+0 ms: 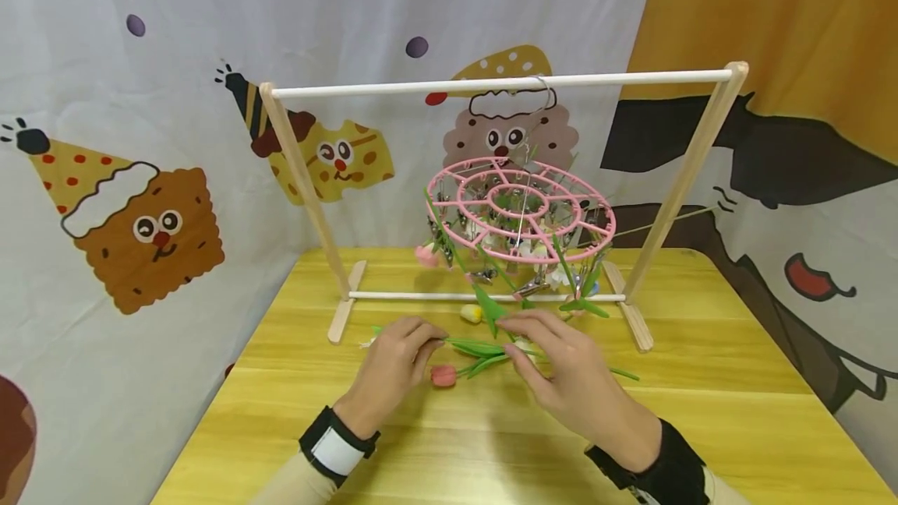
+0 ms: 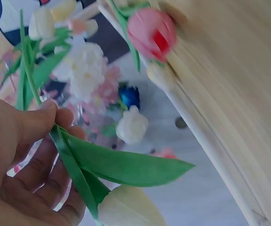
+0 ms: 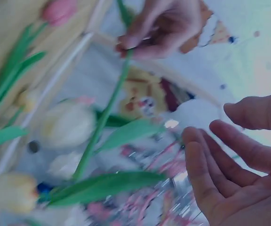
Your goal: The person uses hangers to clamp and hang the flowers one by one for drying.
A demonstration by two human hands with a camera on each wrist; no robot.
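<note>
My left hand (image 1: 401, 358) pinches the green stem of an artificial white tulip between thumb and fingers. In the left wrist view this white tulip (image 2: 131, 207) shows at the lower edge, with a long green leaf (image 2: 131, 165) beside it. My right hand (image 1: 564, 357) is over the leafy end of the flowers, its thumb and fingers spread; the right wrist view shows nothing between them. A pink tulip (image 1: 443, 376) lies on the table just right of my left hand. A yellow tulip (image 1: 471, 313) lies farther back.
A pink round clip hanger (image 1: 522, 259) hangs from the white bar (image 1: 421, 87) of a wooden rack, just beyond my hands. Its metal clips (image 1: 533, 287) hold several artificial flowers. The rack's right foot (image 1: 634, 326) stands on the wooden table (image 1: 701, 427). A printed curtain (image 1: 337, 30) is behind.
</note>
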